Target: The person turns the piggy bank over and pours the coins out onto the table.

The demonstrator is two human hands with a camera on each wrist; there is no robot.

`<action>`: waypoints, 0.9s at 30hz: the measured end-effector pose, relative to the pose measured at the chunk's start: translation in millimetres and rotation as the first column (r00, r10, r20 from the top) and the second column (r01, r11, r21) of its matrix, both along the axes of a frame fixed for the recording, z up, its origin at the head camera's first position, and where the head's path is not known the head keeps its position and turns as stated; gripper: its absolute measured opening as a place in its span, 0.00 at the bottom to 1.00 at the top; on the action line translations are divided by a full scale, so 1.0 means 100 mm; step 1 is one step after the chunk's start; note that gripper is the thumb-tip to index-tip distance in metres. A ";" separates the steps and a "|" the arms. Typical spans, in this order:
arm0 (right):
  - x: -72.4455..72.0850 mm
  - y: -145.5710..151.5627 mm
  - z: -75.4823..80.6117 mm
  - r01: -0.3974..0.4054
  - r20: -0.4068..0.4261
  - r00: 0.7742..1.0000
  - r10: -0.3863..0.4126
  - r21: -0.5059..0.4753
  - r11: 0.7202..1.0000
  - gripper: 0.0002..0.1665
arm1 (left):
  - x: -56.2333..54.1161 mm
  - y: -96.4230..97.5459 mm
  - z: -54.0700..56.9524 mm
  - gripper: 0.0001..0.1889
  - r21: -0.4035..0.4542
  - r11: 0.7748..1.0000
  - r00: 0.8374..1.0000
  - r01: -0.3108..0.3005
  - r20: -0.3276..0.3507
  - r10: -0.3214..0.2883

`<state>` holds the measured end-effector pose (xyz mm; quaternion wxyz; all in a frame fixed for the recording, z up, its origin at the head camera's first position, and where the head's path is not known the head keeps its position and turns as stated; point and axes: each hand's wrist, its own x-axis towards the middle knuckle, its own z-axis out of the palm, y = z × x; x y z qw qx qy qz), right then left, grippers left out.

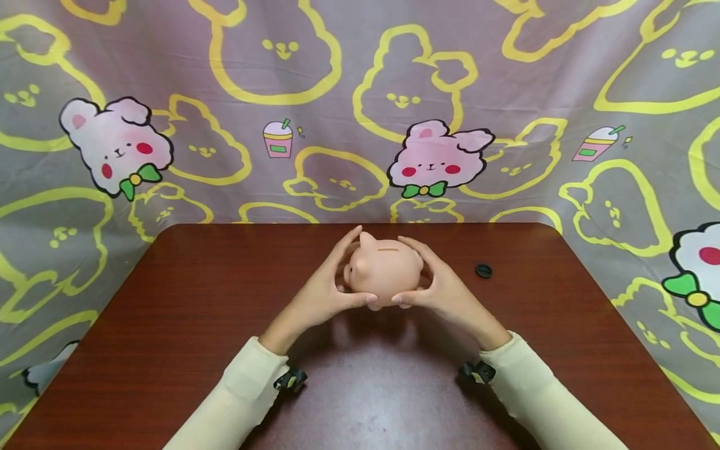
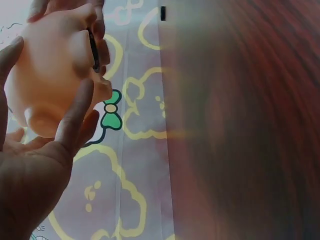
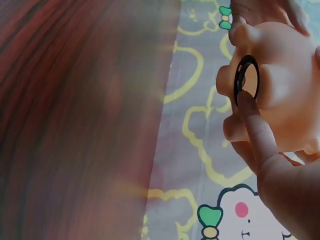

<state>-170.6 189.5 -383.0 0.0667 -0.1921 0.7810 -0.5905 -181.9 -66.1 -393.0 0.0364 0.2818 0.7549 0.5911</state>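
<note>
A pink piggy bank [image 1: 388, 275] is held above the table, upright, its coin slot on top and its snout toward the left. My left hand [image 1: 323, 289] grips the snout end, thumb on the near side. Around the other end, my right hand [image 1: 452, 292] holds it the same way. From the right wrist view, a black ring [image 3: 238, 77] rims an opening on the underside, and the right thumb [image 3: 257, 127] touches that ring. To the right of the hands, a small round black plug [image 1: 484, 270] lies on the table, apart from both.
The brown wooden table [image 1: 169, 325] has rounded far corners. Behind it and along the sides hangs a grey curtain [image 1: 337, 94] with yellow outlines and cartoon rabbits. Black straps [image 1: 478, 372] sit at the sleeve cuffs.
</note>
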 end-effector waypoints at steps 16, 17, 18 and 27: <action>-0.10 0.03 -0.02 -0.037 0.110 0.994 0.027 0.089 0.995 0.52 | -0.04 0.00 0.06 0.45 -0.049 0.999 0.968 0.009 0.253 0.004; -0.10 0.03 -0.01 -0.044 0.134 0.990 0.032 0.086 0.995 0.52 | -0.04 0.01 0.06 0.44 -0.046 0.999 0.960 0.007 0.279 0.006; -0.10 0.03 -0.01 -0.050 0.160 0.986 0.037 0.078 0.996 0.51 | -0.04 0.01 0.06 0.42 -0.040 0.999 0.953 0.008 0.304 0.004; -0.10 0.01 -0.04 -0.064 0.256 0.965 0.052 0.040 0.997 0.43 | -0.04 0.01 0.02 0.33 -0.046 0.998 0.920 0.037 0.391 -0.016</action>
